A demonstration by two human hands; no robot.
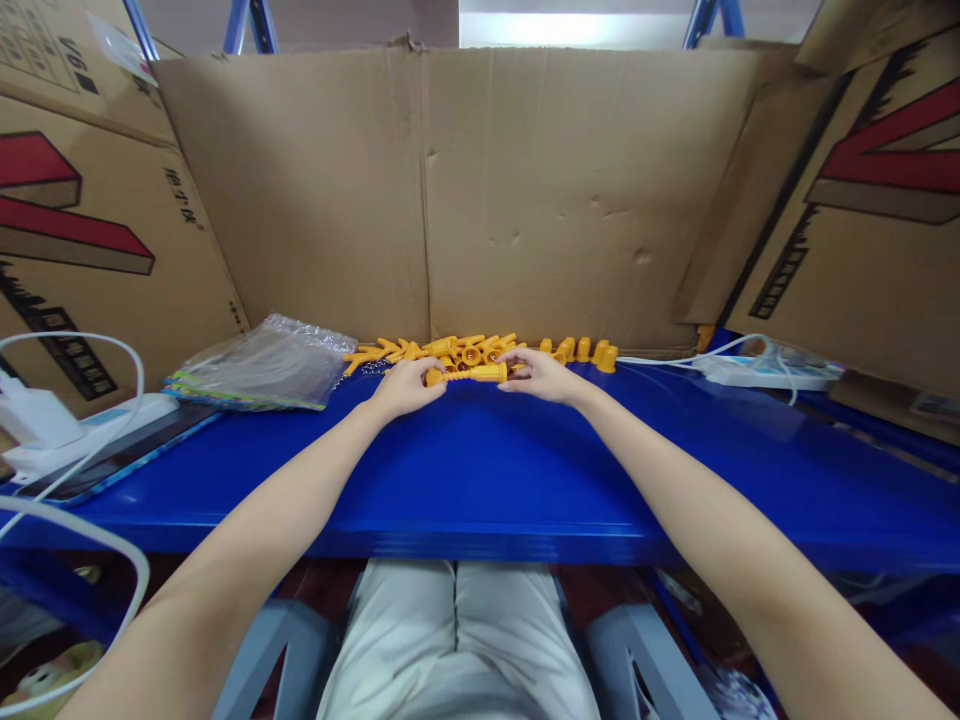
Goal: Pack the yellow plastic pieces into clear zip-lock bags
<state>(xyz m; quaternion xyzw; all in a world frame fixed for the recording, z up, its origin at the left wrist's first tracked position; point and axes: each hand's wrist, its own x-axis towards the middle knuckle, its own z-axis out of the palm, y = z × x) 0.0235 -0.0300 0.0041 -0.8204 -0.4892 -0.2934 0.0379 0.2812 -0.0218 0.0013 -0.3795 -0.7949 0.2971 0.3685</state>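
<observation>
A yellow plastic piece with a ribbed, twisted-looking stem and a wider cup-like end [487, 373] lies level between my two hands, just above the blue tabletop [480, 450]. My left hand [409, 388] is closed on its rounded left end. At the wider right end, the thumb and fingers of my right hand [544, 377] are pinched; the fingertips partly hide that end. Right behind my hands is a pile of similar yellow parts [469, 355], some cup-shaped and some thin and pointed. Several yellow caps [606, 358] stand to the right of the pile.
A tall cardboard sheet [562, 200] closes off the back, with printed boxes on both sides. Clear plastic bags [262, 360] lie at the left. White power strips with cables sit at the left [90, 435] and right [772, 372]. The table's front edge [495, 540] is near my lap.
</observation>
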